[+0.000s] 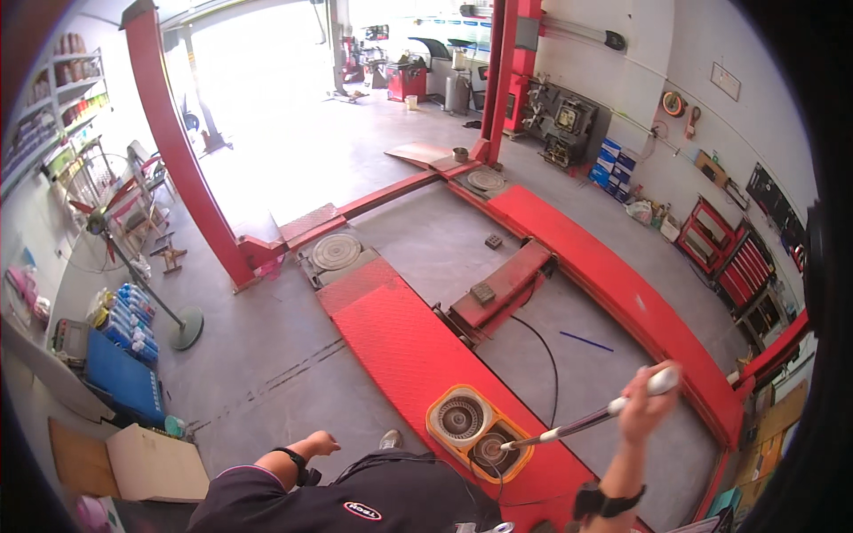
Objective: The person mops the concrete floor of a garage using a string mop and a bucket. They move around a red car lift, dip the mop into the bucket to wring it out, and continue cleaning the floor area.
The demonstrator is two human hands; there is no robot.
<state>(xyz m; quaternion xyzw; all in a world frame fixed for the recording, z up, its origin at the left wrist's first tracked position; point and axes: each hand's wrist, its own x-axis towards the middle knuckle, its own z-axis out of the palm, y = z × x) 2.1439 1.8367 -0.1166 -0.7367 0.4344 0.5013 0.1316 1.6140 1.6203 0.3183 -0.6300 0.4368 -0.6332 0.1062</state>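
My right hand, slightly blurred, is wrapped around the upper part of a mop handle, close to its white end. The pole slants down to the left, and its lower end reaches over the near right round well of a mop bucket. This bucket has an orange rim and two round grey wells side by side; it stands on the red ramp of a car lift. A grey round piece lies in the well under the pole. My left hand hangs over the floor left of the ramp, fingers curled, holding nothing.
A second red ramp runs along the right, with a red cross jack between the two. A black hose and a blue strip lie on the floor. At left stand a fan and blue bottles; a lift post rises behind.
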